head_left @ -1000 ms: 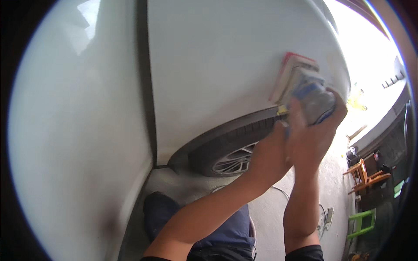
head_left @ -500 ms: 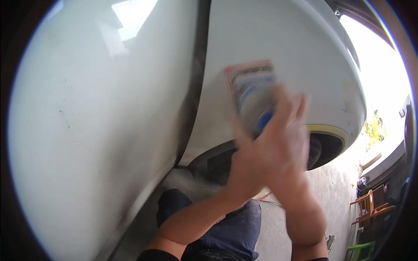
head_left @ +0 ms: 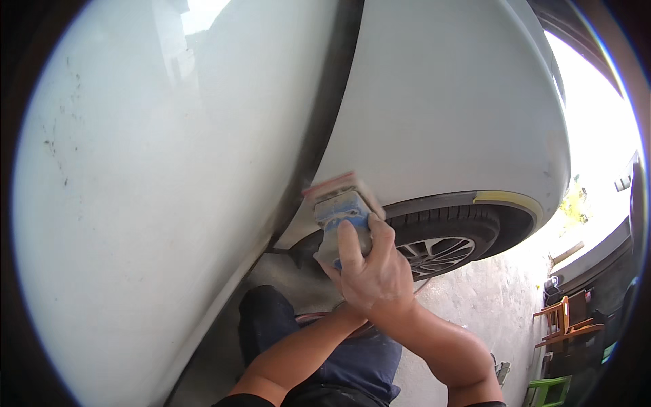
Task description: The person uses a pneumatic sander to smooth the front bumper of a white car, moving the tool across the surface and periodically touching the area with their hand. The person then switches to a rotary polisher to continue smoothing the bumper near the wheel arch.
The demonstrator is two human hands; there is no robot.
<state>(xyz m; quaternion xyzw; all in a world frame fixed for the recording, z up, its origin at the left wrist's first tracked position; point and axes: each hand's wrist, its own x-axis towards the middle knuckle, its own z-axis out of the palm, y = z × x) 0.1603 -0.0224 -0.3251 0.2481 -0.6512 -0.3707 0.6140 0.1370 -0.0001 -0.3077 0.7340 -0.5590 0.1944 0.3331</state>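
A dusty blue-and-grey power sander (head_left: 341, 209) with a flat, red-edged pad is in my right hand (head_left: 381, 285). My right fingers are closed round its body. The pad is at the lower part of the pale car fender (head_left: 434, 129), just above the wheel arch and beside the door gap; whether it touches all along cannot be made out. My left hand (head_left: 350, 315) lies beneath the right one at the sander's near end. Only its wrist shows clearly, and its fingers are hidden.
The pale car door (head_left: 169, 224) fills the left, with dark specks on it. Below the fender is the wheel (head_left: 437, 251); yellow tape (head_left: 508, 198) edges the arch. A wooden chair (head_left: 563, 325) and green stool (head_left: 550, 390) stand on the concrete floor (head_left: 468, 305) at right.
The sander has come down and left from mid-fender to the panel's lower edge, turning as it moved. Both hands went with it, and more of the wheel is now visible.
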